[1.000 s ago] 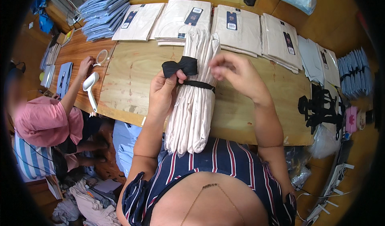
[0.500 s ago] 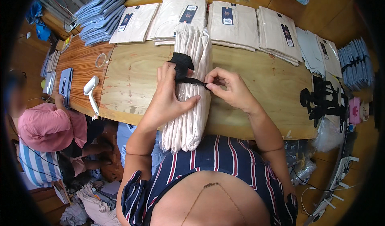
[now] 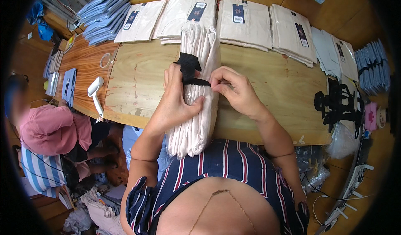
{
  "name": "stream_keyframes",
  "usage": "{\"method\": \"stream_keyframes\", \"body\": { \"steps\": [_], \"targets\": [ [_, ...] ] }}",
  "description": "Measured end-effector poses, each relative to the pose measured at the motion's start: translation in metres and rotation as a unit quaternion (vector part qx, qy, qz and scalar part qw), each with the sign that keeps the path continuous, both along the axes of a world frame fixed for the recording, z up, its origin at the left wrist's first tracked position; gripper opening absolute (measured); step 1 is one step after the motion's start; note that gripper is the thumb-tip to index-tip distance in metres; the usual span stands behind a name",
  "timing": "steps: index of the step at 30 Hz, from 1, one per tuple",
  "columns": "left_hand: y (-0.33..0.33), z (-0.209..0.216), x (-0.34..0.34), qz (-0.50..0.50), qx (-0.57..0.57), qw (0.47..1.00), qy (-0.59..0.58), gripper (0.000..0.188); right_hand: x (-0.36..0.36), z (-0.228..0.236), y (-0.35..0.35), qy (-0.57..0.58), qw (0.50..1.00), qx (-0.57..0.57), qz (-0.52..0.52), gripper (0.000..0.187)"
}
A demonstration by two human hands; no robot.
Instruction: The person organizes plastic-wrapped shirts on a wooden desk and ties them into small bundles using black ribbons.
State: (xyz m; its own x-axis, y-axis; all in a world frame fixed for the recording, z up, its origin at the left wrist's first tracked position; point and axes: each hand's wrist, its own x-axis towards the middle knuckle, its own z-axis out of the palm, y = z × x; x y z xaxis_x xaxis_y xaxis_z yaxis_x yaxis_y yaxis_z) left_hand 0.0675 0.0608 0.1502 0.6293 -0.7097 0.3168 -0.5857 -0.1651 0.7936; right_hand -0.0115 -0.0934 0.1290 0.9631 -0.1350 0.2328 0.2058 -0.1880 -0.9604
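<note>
A bundle of cream folded garments (image 3: pixel 189 128) in clear plastic bags stands on edge before me, its near end over the table's front edge. My left hand (image 3: pixel 177 97) grips its left side, the thumb lying across the folded edges. Around the bundle's middle runs a black fabric strip (image 3: pixel 197 82), with a wider crumpled black piece (image 3: pixel 189 64) above the left fingers. At the bundle's right side my right hand (image 3: pixel 234 87) is closed, pinching the strip's end between thumb and fingertips.
Tagged stacks of cream garments (image 3: pixel 244 28) line the table's back. Blue garment stacks (image 3: pixel 104 13) stand far left and a tied blue bundle (image 3: pixel 373 68) far right. Black straps (image 3: pixel 338 101) hang at the right end. A white lint roller (image 3: pixel 96 94) lies left, near a person in pink (image 3: pixel 52 128).
My right hand has shifted slightly left and up, still pinching the strip. My left hand keeps its hold on the bundle.
</note>
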Motion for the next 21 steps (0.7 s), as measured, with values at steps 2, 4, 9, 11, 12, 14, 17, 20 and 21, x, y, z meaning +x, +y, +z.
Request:
{"method": "stream_keyframes", "body": {
  "steps": [2, 4, 9, 11, 12, 14, 17, 20, 21],
  "targets": [
    [0.001, -0.003, 0.001, -0.007, 0.000, 1.000, 0.007, 0.048, 0.002, 0.001, 0.006, -0.017, 0.997, -0.054, -0.045, 0.006],
    [0.001, -0.006, 0.002, -0.017, -0.006, 1.000, 0.026, 0.048, 0.003, 0.004, 0.010, -0.030, 0.992, -0.096, -0.077, 0.007],
    [0.002, -0.003, 0.003, 0.004, -0.078, 0.974, 0.214, 0.046, 0.003, 0.009, 0.014, -0.037, 0.985, -0.140, -0.093, 0.008],
    [0.000, -0.003, 0.007, 0.004, -0.040, 0.988, 0.151, 0.044, 0.004, 0.008, 0.016, -0.042, 0.985, -0.137, -0.095, 0.009],
    [-0.002, -0.001, 0.008, 0.003, -0.013, 0.994, 0.104, 0.043, 0.005, 0.007, 0.016, -0.044, 0.985, -0.136, -0.097, 0.009],
    [-0.002, -0.001, 0.011, -0.001, 0.015, 0.999, 0.046, 0.041, 0.008, 0.000, 0.016, -0.018, 0.996, -0.029, -0.087, 0.009],
    [-0.001, -0.005, 0.013, -0.005, 0.008, 0.999, 0.031, 0.040, 0.010, -0.005, 0.010, 0.009, 0.998, 0.020, -0.060, 0.009],
    [-0.001, -0.006, 0.012, 0.004, -0.004, 0.999, 0.038, 0.041, 0.012, 0.002, 0.007, 0.020, 0.997, -0.059, -0.046, 0.008],
    [-0.001, -0.007, 0.012, 0.006, 0.003, 0.999, 0.031, 0.041, 0.013, 0.005, 0.007, 0.021, 0.994, -0.097, -0.045, 0.008]
  ]
}}
